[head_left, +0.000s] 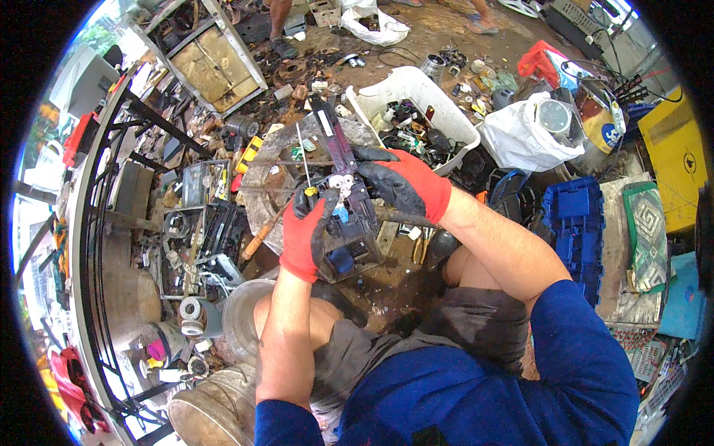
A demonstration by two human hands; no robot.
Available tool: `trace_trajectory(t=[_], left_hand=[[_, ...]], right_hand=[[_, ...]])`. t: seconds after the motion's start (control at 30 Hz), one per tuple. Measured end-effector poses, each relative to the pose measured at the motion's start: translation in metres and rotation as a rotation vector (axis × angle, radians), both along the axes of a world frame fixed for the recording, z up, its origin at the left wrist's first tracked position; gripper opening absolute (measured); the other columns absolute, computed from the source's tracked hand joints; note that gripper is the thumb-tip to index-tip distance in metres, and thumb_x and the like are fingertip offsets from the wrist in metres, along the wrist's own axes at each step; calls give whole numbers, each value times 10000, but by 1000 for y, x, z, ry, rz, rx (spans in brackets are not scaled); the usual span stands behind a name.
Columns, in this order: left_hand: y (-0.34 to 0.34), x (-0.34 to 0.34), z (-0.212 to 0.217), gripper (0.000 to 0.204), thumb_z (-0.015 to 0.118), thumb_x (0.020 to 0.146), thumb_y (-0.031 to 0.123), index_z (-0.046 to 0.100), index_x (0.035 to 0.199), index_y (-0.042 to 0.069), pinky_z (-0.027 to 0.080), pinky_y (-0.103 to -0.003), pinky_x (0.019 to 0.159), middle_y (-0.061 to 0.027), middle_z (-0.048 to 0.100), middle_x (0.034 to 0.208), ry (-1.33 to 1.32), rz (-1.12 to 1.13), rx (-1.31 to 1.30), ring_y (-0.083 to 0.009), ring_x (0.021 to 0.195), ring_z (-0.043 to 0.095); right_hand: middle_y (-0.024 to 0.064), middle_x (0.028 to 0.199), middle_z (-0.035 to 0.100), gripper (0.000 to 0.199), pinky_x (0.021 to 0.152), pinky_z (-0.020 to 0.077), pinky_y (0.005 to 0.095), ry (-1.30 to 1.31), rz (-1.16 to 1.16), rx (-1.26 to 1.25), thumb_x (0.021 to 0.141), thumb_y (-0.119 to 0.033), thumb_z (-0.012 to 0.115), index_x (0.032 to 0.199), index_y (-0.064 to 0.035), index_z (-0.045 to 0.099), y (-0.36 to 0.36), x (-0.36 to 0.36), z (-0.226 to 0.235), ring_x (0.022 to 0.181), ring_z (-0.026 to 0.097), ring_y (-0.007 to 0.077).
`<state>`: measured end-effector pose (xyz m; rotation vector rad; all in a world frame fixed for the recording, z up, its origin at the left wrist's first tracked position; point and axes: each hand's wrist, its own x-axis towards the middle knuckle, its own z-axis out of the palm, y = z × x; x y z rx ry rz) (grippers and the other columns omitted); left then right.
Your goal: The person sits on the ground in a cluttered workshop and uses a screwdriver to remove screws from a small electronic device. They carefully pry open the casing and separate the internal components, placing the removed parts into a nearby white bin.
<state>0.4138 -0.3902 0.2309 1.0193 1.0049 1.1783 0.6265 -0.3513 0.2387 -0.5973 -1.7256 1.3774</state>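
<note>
Both my hands wear red gloves with black palms. My left hand (306,232) grips a screwdriver (305,162) with a yellow and black handle, its thin shaft pointing up and away. My right hand (401,182) is closed around a long black electronic assembly (343,195) with a dark strip running away from me and a blue part low on it. The assembly is held above a round, worn work block (268,175), over my knees. My two hands are close together on the assembly.
A white plastic tub (413,93) of mixed scrap parts sits just beyond my right hand. A blue crate (574,223) stands at right, a white bag (524,134) behind it. Metal frames and dismantled parts (197,223) lie at left. Another person's legs (281,22) stand far off.
</note>
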Motion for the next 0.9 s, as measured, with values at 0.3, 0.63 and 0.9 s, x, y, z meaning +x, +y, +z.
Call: trace_trajectory(t=[0.3,0.63,0.9], left_hand=[[0,1,14,222,625,952,175,653,1145,70,431,-216,624,32,652,933,-463,34,-301,-44,751,554],[8,-8,-24,226,564,979,154,591,1175,46,493,-269,720,-23,631,1034,47,200,153,-112,870,599],[9,-17,-26,201,589,978,192,608,1135,69,473,-242,638,1,628,921,-8,268,67,-88,784,593]], right_hand=[[130,1224,606,448,926,490,325,223,-108,-394,881,-162,680,1279,3,558,-5,3,10,1097,595,180],[168,1096,632,486,859,514,400,-566,-343,295,777,-284,729,1159,-29,569,-51,-40,1,994,640,327],[169,1066,627,429,830,526,426,-629,-349,262,783,-247,713,1150,-61,591,-53,-49,5,965,634,369]])
